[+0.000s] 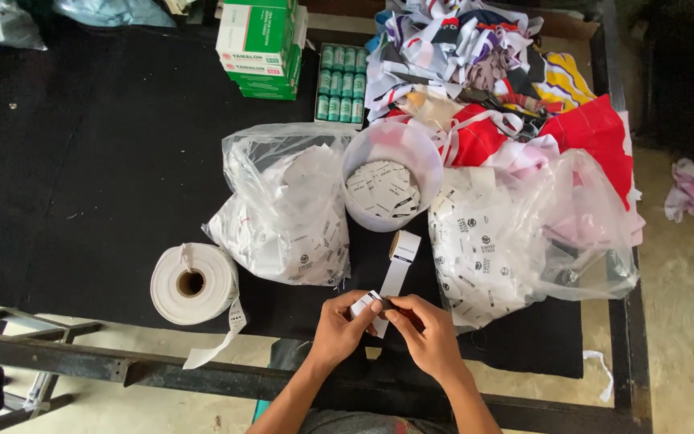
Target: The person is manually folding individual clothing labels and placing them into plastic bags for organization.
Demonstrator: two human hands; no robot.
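Observation:
My left hand [339, 325] and my right hand [425, 331] meet at the table's front edge, both pinching the near end of a white label strip [396, 272] with black print. The strip runs up to a small roll [402, 245] lying just below a white plastic tub [391, 173] that holds several cut labels. A clear bag of white labels [287, 209] sits left of the tub. Another clear bag of printed labels [508, 241] lies to the right, close to my right hand.
A big roll of white tape [193, 283] with a loose tail lies at the front left on the black table [98, 161]. Green and white boxes [260, 44], a tray of green spools [340, 80] and a heap of coloured fabric scraps [491, 72] fill the back.

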